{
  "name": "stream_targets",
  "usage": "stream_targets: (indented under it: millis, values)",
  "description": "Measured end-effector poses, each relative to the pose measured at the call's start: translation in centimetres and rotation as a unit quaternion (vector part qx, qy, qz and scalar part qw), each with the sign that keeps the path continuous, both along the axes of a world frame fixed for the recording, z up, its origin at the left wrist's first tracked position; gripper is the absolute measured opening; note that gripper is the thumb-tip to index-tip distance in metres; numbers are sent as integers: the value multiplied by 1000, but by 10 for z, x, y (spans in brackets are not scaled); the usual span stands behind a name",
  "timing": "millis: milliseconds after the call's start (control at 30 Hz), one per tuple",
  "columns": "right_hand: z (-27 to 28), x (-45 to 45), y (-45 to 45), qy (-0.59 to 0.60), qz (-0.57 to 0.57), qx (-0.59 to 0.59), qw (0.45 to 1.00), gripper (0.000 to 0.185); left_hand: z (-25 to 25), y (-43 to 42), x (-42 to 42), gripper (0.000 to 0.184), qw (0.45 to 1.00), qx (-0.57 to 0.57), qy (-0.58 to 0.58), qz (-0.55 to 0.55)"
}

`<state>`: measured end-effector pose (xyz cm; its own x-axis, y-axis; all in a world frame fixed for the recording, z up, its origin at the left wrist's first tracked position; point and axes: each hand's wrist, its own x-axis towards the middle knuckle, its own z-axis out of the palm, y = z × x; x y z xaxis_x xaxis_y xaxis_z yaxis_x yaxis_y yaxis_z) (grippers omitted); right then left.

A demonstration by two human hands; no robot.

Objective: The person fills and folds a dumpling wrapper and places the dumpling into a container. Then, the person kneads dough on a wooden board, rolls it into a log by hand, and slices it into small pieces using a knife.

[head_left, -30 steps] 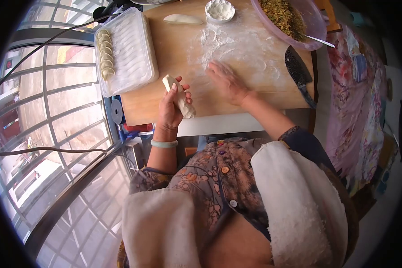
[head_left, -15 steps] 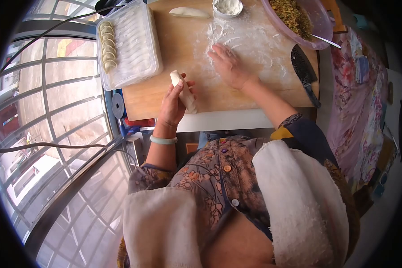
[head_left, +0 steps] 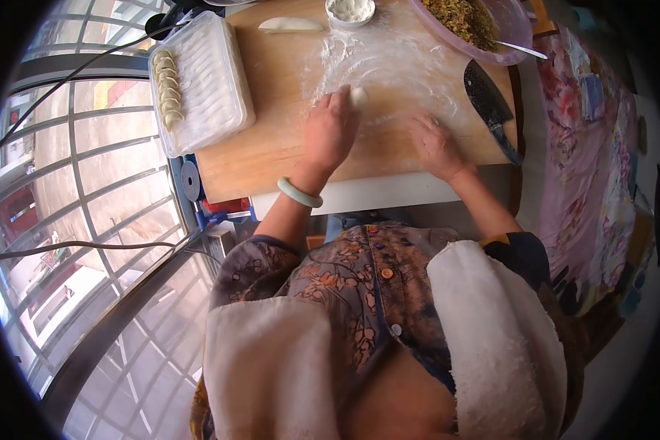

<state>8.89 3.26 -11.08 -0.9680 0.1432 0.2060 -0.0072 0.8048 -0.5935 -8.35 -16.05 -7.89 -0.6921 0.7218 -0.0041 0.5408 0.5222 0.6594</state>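
Note:
My left hand [head_left: 333,133], with a pale bangle at the wrist, is closed over a roll of dough [head_left: 358,98] near the middle of the wooden board [head_left: 271,139]. Only the rounded end of the dough shows past my fingers; the rest is hidden beneath them. To the right, my right hand [head_left: 435,145] hovers low over or rests on the board, somewhat blurred, its fingers stretched out and holding nothing. Flour [head_left: 389,66] is smeared over the wood just beyond both hands.
A black cleaver [head_left: 489,99] lies at the board's right edge. Behind stand a bowl of chopped filling [head_left: 458,26] with a spoon [head_left: 522,49], a small bowl of flour [head_left: 350,11] and another dough piece [head_left: 291,25]. At left, a plastic tray [head_left: 216,88] holds a row of dumplings [head_left: 167,92].
My left hand has moved right and forward with the dough, turning palm down over the board. My right hand has drawn back to the right and nearer my body, off the flour patch.

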Motion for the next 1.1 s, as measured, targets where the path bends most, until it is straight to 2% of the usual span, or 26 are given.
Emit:
stream_targets:
  millis: [100, 167, 200, 233, 333, 367, 400, 467, 533, 600, 633, 667, 733, 867, 933, 1033, 1100]
  values:
    - [10, -3, -2, 25, -102, -75, 992, 24, -20, 29, 20, 56, 994, -20, 96, -51]
    - [13, -5, 5, 21, -153, -129, 979, 21, -22, 30, 24, 58, 996, 41, 74, -32]
    - [14, -8, 6, 19, -177, -159, 971, 20, -21, 26, 23, 59, 996, 68, 62, -20]
    - [18, -16, 5, 24, -170, -169, 970, 21, -13, 13, 5, 61, 987, 132, 52, 77]
    - [29, -66, -11, 49, -123, -187, 973, 21, -11, -2, -14, 66, 986, 5, 132, 98]
    - [30, -87, -23, 62, -96, -193, 975, 22, -13, -1, -10, 67, 988, -28, 144, 56]
    - [23, -107, -36, 102, -55, -159, 981, 23, -19, 1, 0, 68, 986, -59, 156, 13]
    - [9, -128, -58, 102, 23, -128, 986, 31, -42, 1, 20, 74, 971, -156, 168, -69]
    - [-2, -109, -65, 34, 57, -16, 998, 39, -32, 3, 37, 76, 976, -173, 126, -28]
    - [2, -73, -70, 7, 42, -25, 999, 48, -22, -12, 62, 75, 983, -163, 80, -34]
    - [6, -52, -75, -13, 40, -15, 999, 52, -29, -19, 76, 73, 972, -199, 116, -42]
    - [9, -32, -80, -32, 34, -3, 999, 55, -28, -26, 87, 66, 975, -179, 122, -48]
    - [8, -22, -83, -49, 22, 35, 998, 58, -33, -32, 93, 66, 981, -143, 123, -35]
    - [-11, -77, -63, -74, -24, 118, 990, 55, -46, -10, 35, 74, 980, -150, 129, 13]
    - [-16, -119, -44, -92, -53, 164, 981, 56, -40, 1, -12, 87, 968, -173, 182, -20]
    - [-24, -174, -13, -79, -89, 185, 976, 53, -40, 18, -57, 85, 958, -124, 239, -100]
    - [-28, -173, -15, -73, -74, 191, 976, 53, -40, 18, -64, 83, 951, -111, 249, -149]
